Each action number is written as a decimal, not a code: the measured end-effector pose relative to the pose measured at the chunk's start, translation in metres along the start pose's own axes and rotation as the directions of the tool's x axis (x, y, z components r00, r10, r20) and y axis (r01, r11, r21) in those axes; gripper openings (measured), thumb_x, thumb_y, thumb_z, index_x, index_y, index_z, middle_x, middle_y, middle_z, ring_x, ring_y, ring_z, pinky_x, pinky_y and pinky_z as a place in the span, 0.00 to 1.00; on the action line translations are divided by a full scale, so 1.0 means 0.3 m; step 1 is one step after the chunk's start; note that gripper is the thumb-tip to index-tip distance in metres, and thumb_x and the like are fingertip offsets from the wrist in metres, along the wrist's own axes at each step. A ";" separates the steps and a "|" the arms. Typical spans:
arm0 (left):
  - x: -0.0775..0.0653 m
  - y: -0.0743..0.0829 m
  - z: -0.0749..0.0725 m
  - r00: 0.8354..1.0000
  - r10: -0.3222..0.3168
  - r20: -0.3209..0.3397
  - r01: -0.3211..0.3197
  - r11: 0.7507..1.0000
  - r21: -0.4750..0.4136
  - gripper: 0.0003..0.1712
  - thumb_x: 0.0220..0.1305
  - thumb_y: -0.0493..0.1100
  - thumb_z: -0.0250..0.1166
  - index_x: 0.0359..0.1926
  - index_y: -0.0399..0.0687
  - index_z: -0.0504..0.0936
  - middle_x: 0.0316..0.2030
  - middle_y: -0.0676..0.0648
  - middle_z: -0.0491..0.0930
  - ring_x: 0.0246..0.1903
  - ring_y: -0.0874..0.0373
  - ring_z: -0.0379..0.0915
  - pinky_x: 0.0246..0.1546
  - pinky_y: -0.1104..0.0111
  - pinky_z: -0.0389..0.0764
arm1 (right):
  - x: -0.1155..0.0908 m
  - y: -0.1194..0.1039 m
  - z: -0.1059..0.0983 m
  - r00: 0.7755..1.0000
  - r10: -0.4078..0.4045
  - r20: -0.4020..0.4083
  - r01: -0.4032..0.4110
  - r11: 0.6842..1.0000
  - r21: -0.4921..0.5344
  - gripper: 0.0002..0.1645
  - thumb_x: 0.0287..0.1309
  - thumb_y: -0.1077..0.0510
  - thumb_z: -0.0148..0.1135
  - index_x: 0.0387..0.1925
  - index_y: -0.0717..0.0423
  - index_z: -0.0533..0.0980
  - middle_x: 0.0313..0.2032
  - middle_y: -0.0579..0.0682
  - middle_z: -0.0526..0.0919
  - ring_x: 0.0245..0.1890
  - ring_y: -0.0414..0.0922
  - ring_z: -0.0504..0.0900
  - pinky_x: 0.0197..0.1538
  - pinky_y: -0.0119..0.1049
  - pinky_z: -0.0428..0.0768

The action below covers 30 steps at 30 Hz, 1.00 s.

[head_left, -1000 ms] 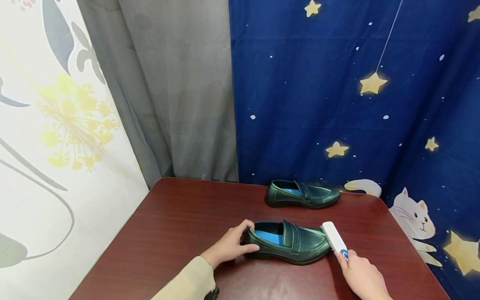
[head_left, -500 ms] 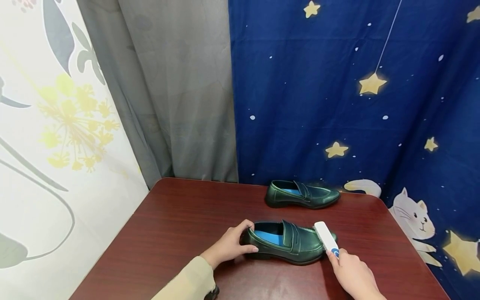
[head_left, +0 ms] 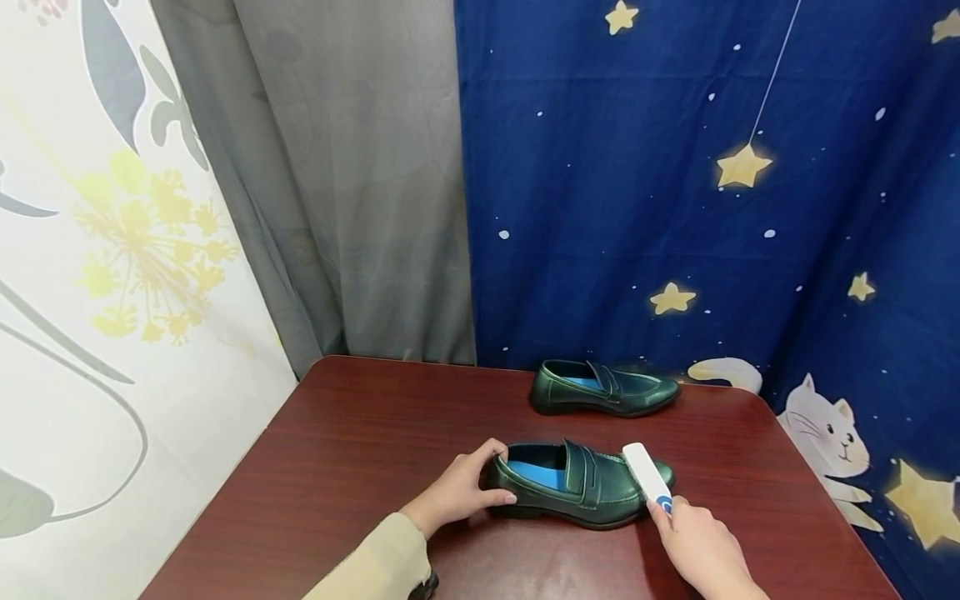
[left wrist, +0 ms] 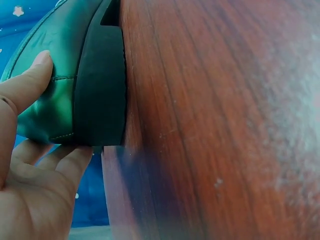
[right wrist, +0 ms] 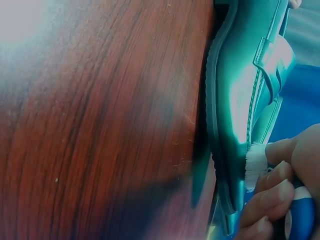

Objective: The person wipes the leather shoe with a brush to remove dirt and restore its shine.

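One green shoe (head_left: 611, 496), blue insole (head_left: 536, 476) inside — left hand (head_left: 461, 493) gripping its heel (left wrist: 100, 90), right hand (head_left: 703, 543) curled round a white brush (head_left: 643, 472)

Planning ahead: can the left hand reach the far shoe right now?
Probably not without letting go: the left hand grips the near shoe, though nothing visibly blocks its way to the far shoe.

on the near shoe (head_left: 592, 487), the left hand (head_left: 461, 492) hides some heel and the white brush (head_left: 643, 471) some toe. the brush's blue mark (head_left: 664, 503) is too small to read. a dark thing (head_left: 425, 586) by the left sleeve (head_left: 382, 560) is mostly hidden. the right arm (head_left: 726, 577) is cut off.
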<state>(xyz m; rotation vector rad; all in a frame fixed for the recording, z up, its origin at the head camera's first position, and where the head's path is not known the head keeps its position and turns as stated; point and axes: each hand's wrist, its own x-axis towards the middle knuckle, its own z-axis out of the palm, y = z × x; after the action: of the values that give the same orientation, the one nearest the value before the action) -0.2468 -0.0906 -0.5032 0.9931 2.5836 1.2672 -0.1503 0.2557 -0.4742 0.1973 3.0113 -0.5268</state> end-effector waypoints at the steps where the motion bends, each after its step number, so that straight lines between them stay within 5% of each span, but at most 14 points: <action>1: 0.000 0.000 0.000 1.000 0.002 -0.001 -0.002 1.000 0.000 0.26 0.50 0.57 0.68 0.45 0.67 0.63 0.17 0.53 0.61 0.16 0.62 0.58 0.24 0.71 0.66 | 0.000 -0.003 0.000 1.000 -0.001 0.002 0.001 1.000 0.000 0.33 0.61 0.32 0.42 0.25 0.57 0.70 0.19 0.51 0.72 0.19 0.49 0.72 0.21 0.46 0.66; 15: 0.001 -0.005 0.001 1.000 0.002 -0.003 -0.002 1.000 -0.004 0.26 0.49 0.58 0.68 0.45 0.66 0.63 0.17 0.52 0.62 0.16 0.62 0.58 0.20 0.72 0.65 | -0.001 -0.054 0.015 1.000 -0.008 0.028 0.007 0.999 0.039 0.33 0.60 0.31 0.42 0.24 0.55 0.71 0.17 0.49 0.70 0.20 0.48 0.73 0.22 0.46 0.66; 30: 0.002 0.002 0.004 1.000 0.005 -0.006 -0.005 1.000 0.001 0.27 0.50 0.56 0.68 0.46 0.62 0.64 0.16 0.52 0.60 0.13 0.63 0.56 0.19 0.72 0.63 | -0.013 -0.094 0.039 0.998 -0.054 -0.033 0.056 0.996 0.074 0.28 0.63 0.36 0.42 0.20 0.51 0.70 0.18 0.50 0.72 0.19 0.49 0.73 0.21 0.47 0.66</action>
<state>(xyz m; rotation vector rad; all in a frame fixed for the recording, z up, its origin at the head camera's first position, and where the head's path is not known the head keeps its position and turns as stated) -0.2468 -0.0891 -0.5034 0.9979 2.5881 1.2725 -0.1497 0.2250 -0.4755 0.1287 3.0372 -0.6489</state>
